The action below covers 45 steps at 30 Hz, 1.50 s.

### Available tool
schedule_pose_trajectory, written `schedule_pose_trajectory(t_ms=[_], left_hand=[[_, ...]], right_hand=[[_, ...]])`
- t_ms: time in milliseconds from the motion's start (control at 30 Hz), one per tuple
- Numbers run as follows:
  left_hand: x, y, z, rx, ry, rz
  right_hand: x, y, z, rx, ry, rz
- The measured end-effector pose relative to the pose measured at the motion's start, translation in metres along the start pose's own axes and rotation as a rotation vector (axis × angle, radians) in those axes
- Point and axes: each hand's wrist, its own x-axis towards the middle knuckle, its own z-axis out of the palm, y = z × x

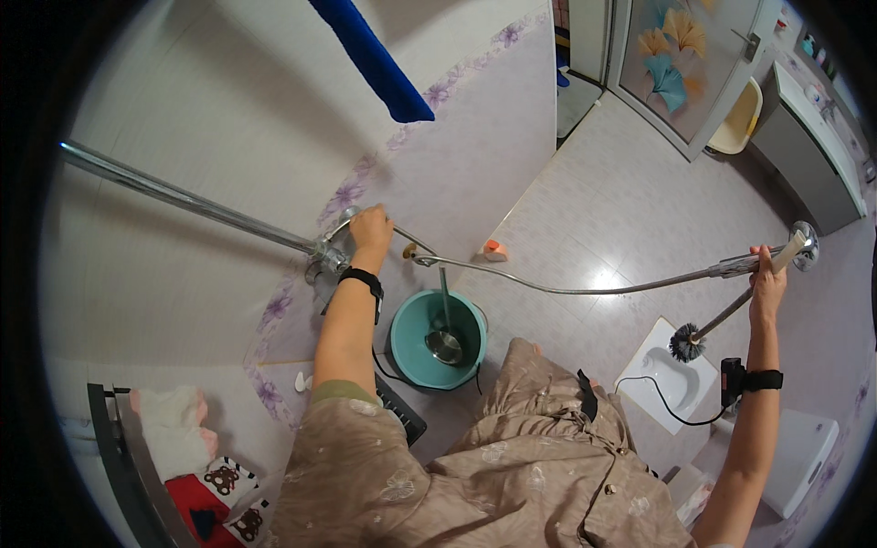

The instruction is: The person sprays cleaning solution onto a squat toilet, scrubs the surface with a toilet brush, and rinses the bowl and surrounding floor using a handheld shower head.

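Observation:
My left hand (371, 233) is at the chrome shower mixer (332, 259) on the wall, fingers curled by its far end; what it grips is hidden. A metal shower hose (582, 292) runs from there to the right. My right hand (767, 288) holds the handle of the chrome shower head (806, 245) together with a toilet brush (723, 315). The brush's dark bristles point down over the white squat toilet (666, 377). Below my left hand, a teal bucket (404, 329) stands on the floor with a round metal ladle inside.
An orange bottle (495, 251) stands by the wall. A black rack (113, 452) with towels (175, 425) is at lower left. A white cistern (798, 459) is at lower right. A blue cloth-like strip (377, 61) hangs above. A glass door (685, 61) and vanity (808, 144) are beyond.

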Motion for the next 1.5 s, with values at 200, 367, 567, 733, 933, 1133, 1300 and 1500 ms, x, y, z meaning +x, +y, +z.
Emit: schedule_pose_trajectory(t_ms=[200, 367, 567, 733, 933, 1133, 1300, 1500], left_hand=[[0.012, 0.015, 0.0, -0.024, -0.138, -0.098], [0.008, 0.114, -0.02, -0.249, 0.268, 0.336], [-0.021, 0.355, -0.104, -1.118, -0.314, 0.81], [-0.053, 0.492, -0.136, -1.269, -0.455, 1.101], [-0.087, 0.592, -0.135, -1.206, -0.85, 1.23], [-0.141, 0.664, -0.111, -1.22, -0.919, 1.197], [-0.17, 0.706, -0.082, -1.25, -1.244, 0.977], [-0.197, 0.741, -0.017, -1.197, -1.291, 0.996]], right_hand=[[0.005, 0.023, -0.017, -0.014, 0.055, 0.066], [-0.003, 0.028, -0.007, 0.098, 0.118, 0.034], [-0.005, 0.045, -0.025, 0.05, 0.201, 0.088], [-0.006, 0.054, -0.035, -0.006, 0.241, 0.097], [-0.018, 0.074, -0.063, 0.006, 0.248, 0.22], [-0.022, 0.114, -0.11, -0.107, 0.28, 0.294], [-0.021, 0.144, -0.152, 0.021, 0.256, 0.378], [-0.045, 0.216, -0.186, -0.051, 0.204, 0.303]])
